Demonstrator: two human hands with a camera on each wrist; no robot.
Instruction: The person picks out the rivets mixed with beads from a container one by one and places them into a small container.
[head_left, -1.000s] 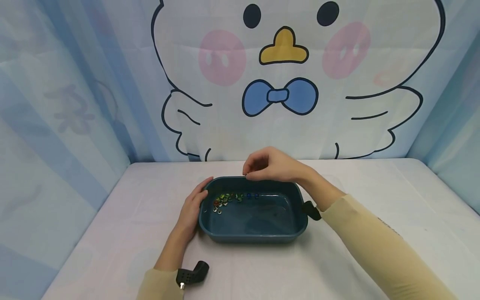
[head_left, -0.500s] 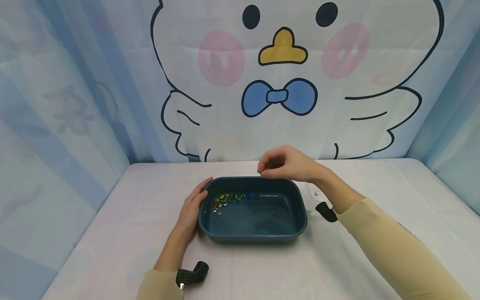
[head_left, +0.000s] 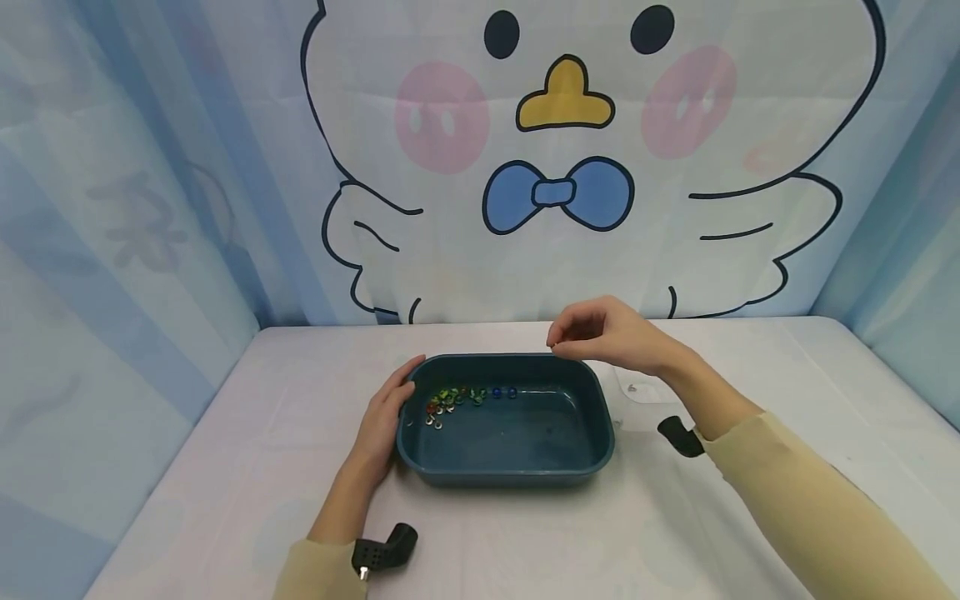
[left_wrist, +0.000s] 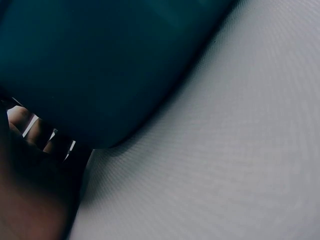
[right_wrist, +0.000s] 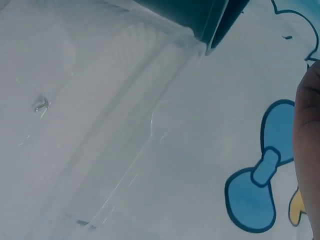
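A dark teal rectangular tray (head_left: 506, 479) stands on the table. Inside it, several small shiny beads (head_left: 450, 397), yellow-green, red and clear, cluster at the left, with two blue ones (head_left: 504, 392) to their right. My left hand (head_left: 381, 421) holds the tray's left side, fingers along the outer wall; in the left wrist view its fingers (left_wrist: 40, 132) show beside the tray. Above the tray's back right edge, my right hand (head_left: 611, 335) pinches a tiny bead-like thing between thumb and fingertips, too small to make out. Only that hand's edge (right_wrist: 309, 135) shows in the right wrist view.
Right of the tray lies a clear plastic container (head_left: 651, 392) with a small silvery piece (right_wrist: 41, 104) in it. White cloth (head_left: 525, 542) covers the table. Behind hangs a curtain (head_left: 555, 275) with a cartoon figure. Black cameras sit on both wrists.
My right hand has moved right along the tray's back edge, uncovering the clear container. The left hand and the beads in the tray have stayed put.
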